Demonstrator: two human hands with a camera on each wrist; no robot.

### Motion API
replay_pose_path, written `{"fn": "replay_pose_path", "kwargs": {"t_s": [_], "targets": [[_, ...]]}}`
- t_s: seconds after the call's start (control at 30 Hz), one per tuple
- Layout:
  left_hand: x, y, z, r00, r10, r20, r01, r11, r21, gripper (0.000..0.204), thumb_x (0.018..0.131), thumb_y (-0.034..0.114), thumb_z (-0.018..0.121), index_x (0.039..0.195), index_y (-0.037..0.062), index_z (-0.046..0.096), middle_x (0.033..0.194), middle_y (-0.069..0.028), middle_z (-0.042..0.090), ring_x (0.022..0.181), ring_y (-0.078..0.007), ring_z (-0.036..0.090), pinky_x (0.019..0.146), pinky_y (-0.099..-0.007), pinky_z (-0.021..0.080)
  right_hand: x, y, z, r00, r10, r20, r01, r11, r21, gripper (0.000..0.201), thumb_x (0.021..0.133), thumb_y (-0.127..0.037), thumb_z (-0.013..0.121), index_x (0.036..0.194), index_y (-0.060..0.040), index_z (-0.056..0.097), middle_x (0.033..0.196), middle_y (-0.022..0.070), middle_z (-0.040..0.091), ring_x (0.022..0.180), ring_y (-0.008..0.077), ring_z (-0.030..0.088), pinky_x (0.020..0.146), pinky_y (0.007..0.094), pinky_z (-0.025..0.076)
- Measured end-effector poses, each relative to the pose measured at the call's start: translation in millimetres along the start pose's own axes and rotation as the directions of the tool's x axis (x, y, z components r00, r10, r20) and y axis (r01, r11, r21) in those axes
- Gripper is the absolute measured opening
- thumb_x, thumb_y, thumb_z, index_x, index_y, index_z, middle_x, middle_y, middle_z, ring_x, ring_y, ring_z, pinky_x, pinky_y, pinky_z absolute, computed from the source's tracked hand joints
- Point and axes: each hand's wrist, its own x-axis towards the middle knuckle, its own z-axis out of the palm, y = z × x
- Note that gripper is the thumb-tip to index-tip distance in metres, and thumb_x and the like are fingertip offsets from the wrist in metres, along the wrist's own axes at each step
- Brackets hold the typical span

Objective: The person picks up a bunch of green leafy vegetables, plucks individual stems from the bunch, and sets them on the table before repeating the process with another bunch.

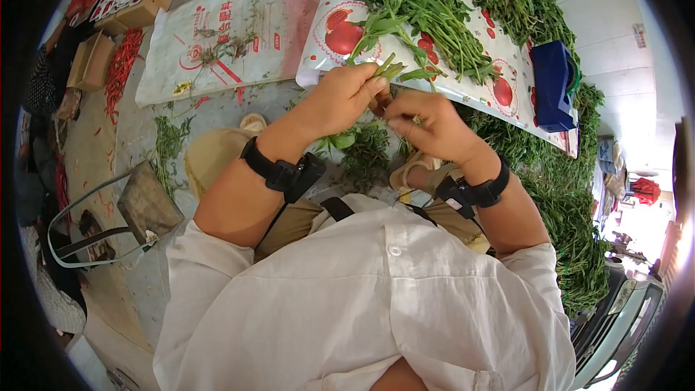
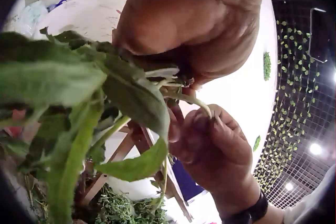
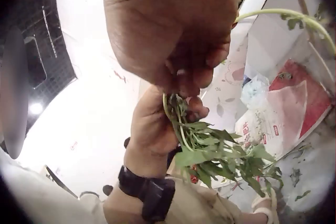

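Note:
My left hand [image 1: 340,101] grips a small bunch of leafy green stems [image 3: 215,148], their cut ends poking up past the thumb in the head view. The leaves hang below the fist. Close beside it, my right hand [image 1: 438,127] has its fingers curled in, thumb and fingertips pinching a stem [image 2: 189,98] at the bunch in the left wrist view. Both hands are near the front edge of a table with a pomegranate-print cover [image 1: 318,58]. On that cover lies a heap of leafy stems [image 1: 413,7].
A blue tape dispenser [image 1: 554,87] stands at the table's right end, with more greens [image 1: 561,224] heaped beyond it. Loose trimmings [image 1: 365,152] lie between the feet. A printed white sack [image 1: 217,43] and a metal-framed stool [image 1: 148,203] are to the left.

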Motion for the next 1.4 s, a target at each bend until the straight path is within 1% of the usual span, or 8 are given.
{"fn": "replay_pose_path", "kwargs": {"t_s": [0.1, 0.2, 0.3, 0.57, 0.8, 1.2, 1.3, 1.4], "targets": [[0, -2, 3, 0.999, -0.028, 0.016, 0.030, 0.990, -0.135, 0.023, 0.093, 0.016, 0.043, 0.085, -0.0031, 0.053, 0.072, -0.0094, 0.061, 0.062, -0.0140, 0.061, 0.055, -0.0271, 0.047, -1, -3, -6, 0.941, 0.262, -0.213, -0.233, 0.960, 0.155, 0.009, 0.080, -0.007, 0.062, 0.085, 0.0000, 0.060, 0.077, 0.0071, 0.060, 0.070, 0.0142, 0.055, 0.065, 0.0279, 0.046], [0, 2, 5, 0.997, -0.055, 0.061, 0.066, 0.979, -0.193, 0.024, 0.093, 0.018, 0.043, 0.086, -0.0021, 0.054, 0.069, -0.0075, 0.060, 0.057, -0.0116, 0.058, 0.052, -0.0250, 0.044, -1, 1, -3, 0.884, 0.395, -0.250, -0.305, 0.893, 0.331, 0.012, 0.084, -0.008, 0.061, 0.087, 0.0032, 0.058, 0.081, 0.0060, 0.061, 0.072, 0.0086, 0.055, 0.064, 0.0253, 0.048], [0, 2, 5, 0.994, -0.079, 0.072, 0.091, 0.977, -0.191, 0.025, 0.094, 0.020, 0.043, 0.089, -0.0011, 0.056, 0.067, -0.0059, 0.059, 0.054, -0.0100, 0.054, 0.050, -0.0228, 0.042, 2, 1, 2, 0.871, 0.401, -0.283, -0.249, 0.858, 0.449, 0.013, 0.085, -0.008, 0.059, 0.089, 0.0048, 0.057, 0.083, 0.0065, 0.062, 0.074, 0.0086, 0.057, 0.066, 0.0240, 0.049], [2, 10, -1, 0.982, -0.105, 0.154, 0.146, 0.948, -0.282, 0.028, 0.094, 0.024, 0.044, 0.094, -0.0010, 0.057, 0.068, -0.0048, 0.057, 0.056, -0.0093, 0.051, 0.051, -0.0216, 0.041, 6, -2, 6, 0.848, 0.389, -0.360, -0.194, 0.860, 0.472, 0.012, 0.085, -0.007, 0.058, 0.089, 0.0044, 0.057, 0.078, 0.0069, 0.063, 0.071, 0.0099, 0.058, 0.067, 0.0238, 0.050], [0, 8, 2, 0.989, -0.067, 0.131, 0.107, 0.939, -0.326, 0.030, 0.094, 0.024, 0.042, 0.095, -0.0017, 0.057, 0.069, -0.0046, 0.056, 0.056, -0.0092, 0.048, 0.053, -0.0212, 0.040, 8, -6, 11, 0.819, 0.412, -0.399, -0.117, 0.801, 0.588, 0.010, 0.085, -0.006, 0.057, 0.088, 0.0038, 0.058, 0.077, 0.0073, 0.063, 0.069, 0.0103, 0.058, 0.065, 0.0232, 0.049], [1, 7, 2, 0.974, -0.083, 0.210, 0.165, 0.896, -0.412, 0.027, 0.094, 0.025, 0.045, 0.092, 0.0005, 0.055, 0.062, 0.0017, 0.043, 0.056, -0.0071, 0.036, 0.051, -0.0213, 0.031, 7, -5, 9, 0.821, 0.407, -0.400, -0.105, 0.797, 0.595, 0.010, 0.084, -0.006, 0.058, 0.088, 0.0035, 0.059, 0.074, 0.0054, 0.062, 0.066, 0.0097, 0.056, 0.062, 0.0226, 0.047], [1, 7, 2, 0.980, -0.127, 0.152, 0.182, 0.884, -0.430, 0.026, 0.094, 0.025, 0.045, 0.090, 0.0007, 0.053, 0.062, 0.0021, 0.041, 0.055, -0.0068, 0.034, 0.050, -0.0215, 0.030, 2, 5, 4, 0.782, 0.383, -0.491, -0.094, 0.852, 0.514, 0.010, 0.084, -0.006, 0.059, 0.089, 0.0024, 0.059, 0.074, 0.0029, 0.060, 0.066, 0.0086, 0.055, 0.062, 0.0217, 0.046], [0, 10, -1, 0.973, -0.211, 0.095, 0.230, 0.854, -0.466, 0.026, 0.094, 0.026, 0.045, 0.089, 0.0017, 0.052, 0.062, 0.0030, 0.041, 0.053, -0.0063, 0.032, 0.049, -0.0210, 0.030, -4, 12, -8, 0.698, 0.349, -0.626, -0.061, 0.899, 0.434, 0.009, 0.085, -0.007, 0.058, 0.090, 0.0012, 0.059, 0.075, 0.0014, 0.059, 0.067, 0.0081, 0.054, 0.061, 0.0216, 0.045]]}}
